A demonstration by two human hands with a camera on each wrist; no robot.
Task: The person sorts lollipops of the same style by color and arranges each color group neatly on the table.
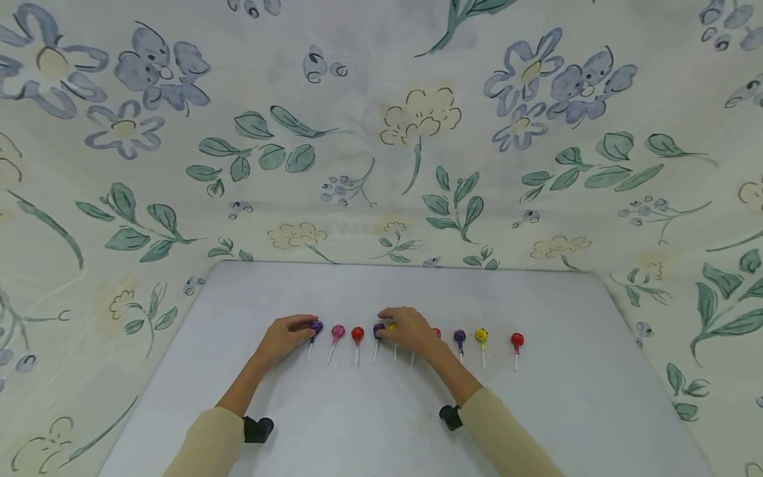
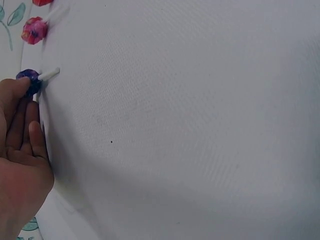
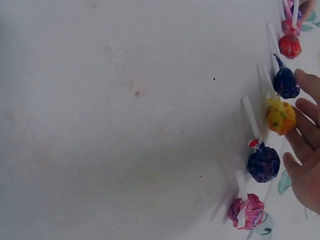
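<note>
Several wrapped lollipops lie in a row on a white table. My left hand point(image 1: 285, 339) pinches the head of the leftmost purple lollipop point(image 1: 317, 326); in the left wrist view the thumb lies on its wrapper point(image 2: 29, 82) and the white stick points away. My right hand point(image 1: 410, 329) hovers over the middle of the row. Its thumb touches or nearly touches a dark purple lollipop point(image 3: 286, 82), while the other fingers spread loosely behind a yellow lollipop point(image 3: 281, 118). Between the hands lie a pink lollipop point(image 1: 338, 331) and a red lollipop point(image 1: 357, 333).
Right of my right hand are another purple lollipop point(image 1: 459, 336), a yellow one point(image 1: 481, 334) and, farther apart, a red one point(image 1: 516, 340). The right wrist view also shows a dark blue lollipop point(image 3: 264, 163) and a pink one point(image 3: 247, 212). Floral cloth point(image 1: 357, 218) hangs behind the table point(image 1: 357, 424).
</note>
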